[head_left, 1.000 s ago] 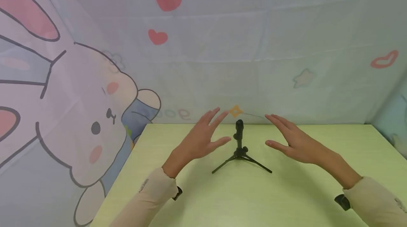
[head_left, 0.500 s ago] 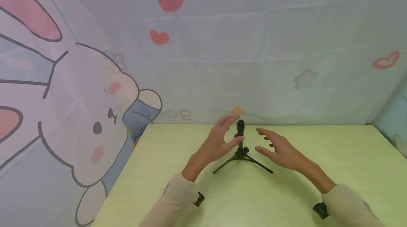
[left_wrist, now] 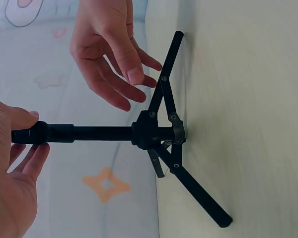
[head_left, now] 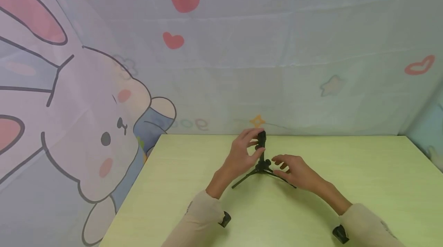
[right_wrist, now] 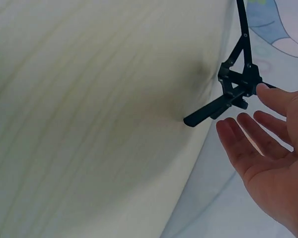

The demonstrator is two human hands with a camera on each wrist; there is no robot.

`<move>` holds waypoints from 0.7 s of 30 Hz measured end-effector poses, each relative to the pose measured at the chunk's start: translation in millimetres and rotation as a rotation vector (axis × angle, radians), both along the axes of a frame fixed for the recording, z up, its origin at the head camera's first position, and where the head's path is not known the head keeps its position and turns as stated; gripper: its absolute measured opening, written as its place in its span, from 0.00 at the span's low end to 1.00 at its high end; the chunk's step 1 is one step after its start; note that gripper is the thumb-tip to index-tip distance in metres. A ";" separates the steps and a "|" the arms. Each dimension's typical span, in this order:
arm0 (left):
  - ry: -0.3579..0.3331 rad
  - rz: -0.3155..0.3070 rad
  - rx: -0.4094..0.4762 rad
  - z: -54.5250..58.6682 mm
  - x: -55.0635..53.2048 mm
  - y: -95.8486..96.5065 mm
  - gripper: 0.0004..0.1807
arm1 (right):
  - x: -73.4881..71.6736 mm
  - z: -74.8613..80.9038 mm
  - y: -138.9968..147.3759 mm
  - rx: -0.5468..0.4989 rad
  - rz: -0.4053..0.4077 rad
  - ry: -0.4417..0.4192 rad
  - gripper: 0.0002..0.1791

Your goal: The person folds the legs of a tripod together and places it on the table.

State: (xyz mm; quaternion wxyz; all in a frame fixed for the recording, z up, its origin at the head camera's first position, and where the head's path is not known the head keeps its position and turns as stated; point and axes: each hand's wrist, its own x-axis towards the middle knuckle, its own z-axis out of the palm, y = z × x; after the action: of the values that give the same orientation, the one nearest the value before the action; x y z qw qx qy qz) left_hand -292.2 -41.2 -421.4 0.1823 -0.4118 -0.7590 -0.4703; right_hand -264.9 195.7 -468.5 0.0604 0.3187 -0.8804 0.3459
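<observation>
A small black tripod stands upright on the table with its legs spread. My left hand is at the top of its post, thumb on one side and fingers on the other. In the left wrist view that thumb and the fingertips pinch the post's upper end. To the right of the tripod, my right hand is held with loosely bent fingers beside the leg hub. The right wrist view shows the right hand with nothing in its grasp, thumb tip overlapping the hub.
The pale yellow-green table ends at a fabric backdrop printed with a rabbit, hearts and stars. Dark wrist-camera mounts stick out beneath both sleeves.
Both hands have come inward to the tripod. The left hand has closed around the post's top; the right has moved left and lower, its fingers bending. The tripod stays in place.
</observation>
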 end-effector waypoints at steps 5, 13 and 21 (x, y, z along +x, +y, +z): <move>-0.014 -0.010 0.023 -0.9 -0.8 2.2 0.31 | -4.3 -5.2 -6.6 0.028 0.001 0.040 0.09; -0.015 -0.006 0.019 0.3 0.2 3.1 0.30 | -7.6 -7.5 -17.3 0.069 -0.042 0.082 0.03; -0.015 -0.002 0.021 0.7 1.9 2.3 0.30 | -4.8 -4.6 -28.3 0.129 -0.145 0.026 0.04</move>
State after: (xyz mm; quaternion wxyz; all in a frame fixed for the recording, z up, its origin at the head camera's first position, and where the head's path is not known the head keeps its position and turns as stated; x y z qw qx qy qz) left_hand -290.3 -38.9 -420.6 0.1806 -0.4070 -0.7549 -0.4815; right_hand -269.7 167.4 -473.1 0.0760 0.2616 -0.9208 0.2789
